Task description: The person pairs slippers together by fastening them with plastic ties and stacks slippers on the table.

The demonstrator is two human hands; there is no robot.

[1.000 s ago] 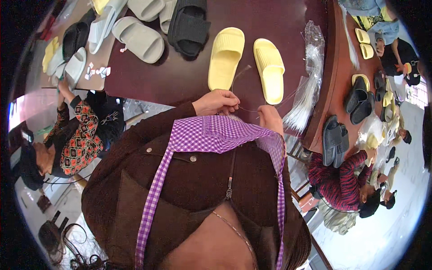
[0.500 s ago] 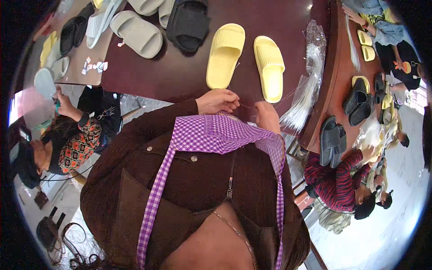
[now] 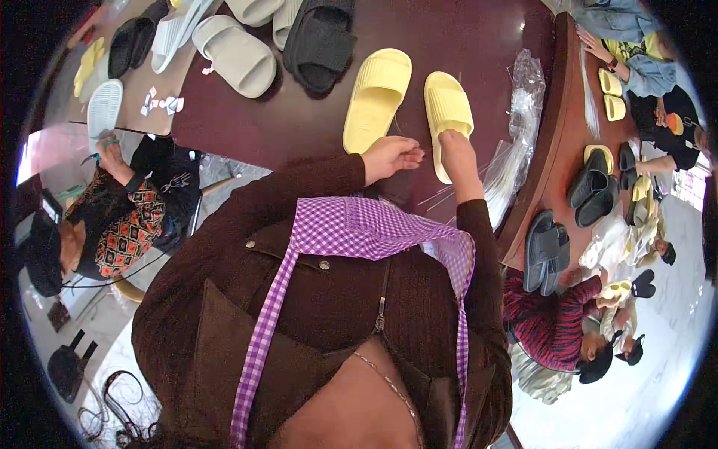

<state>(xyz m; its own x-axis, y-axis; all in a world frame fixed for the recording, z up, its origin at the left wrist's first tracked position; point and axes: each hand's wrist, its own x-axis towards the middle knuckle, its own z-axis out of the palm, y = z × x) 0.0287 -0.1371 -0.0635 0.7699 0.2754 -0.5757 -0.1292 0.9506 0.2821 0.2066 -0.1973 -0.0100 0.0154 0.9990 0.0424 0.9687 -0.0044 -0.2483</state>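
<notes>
Two yellow ribbed slippers lie on the dark red table, the left slipper (image 3: 378, 97) tilted slightly and the right slipper (image 3: 446, 105) beside it. My left hand (image 3: 393, 159) is next to the left slipper's heel, fingers curled together; whatever is in them is too small to make out. Over the foot opening of the right slipper is my right hand (image 3: 458, 159), its fingertips pointing away and mostly hidden, so I cannot tell whether it grips the slipper. Thin clear strands (image 3: 435, 197) lie just below, between my hands and my purple checked apron (image 3: 366, 224).
A bundle of clear strands (image 3: 502, 173) in a plastic bag lies at the right. Beige (image 3: 238, 60) and black slippers (image 3: 320, 51) stand at the back left, with small white tags (image 3: 161, 102). Dark slippers (image 3: 546, 251) line the right table. Other people work on both sides.
My hands have moved apart from a thin strand they held between them. My right hand has gone forward over the right slipper; my left has shifted slightly right.
</notes>
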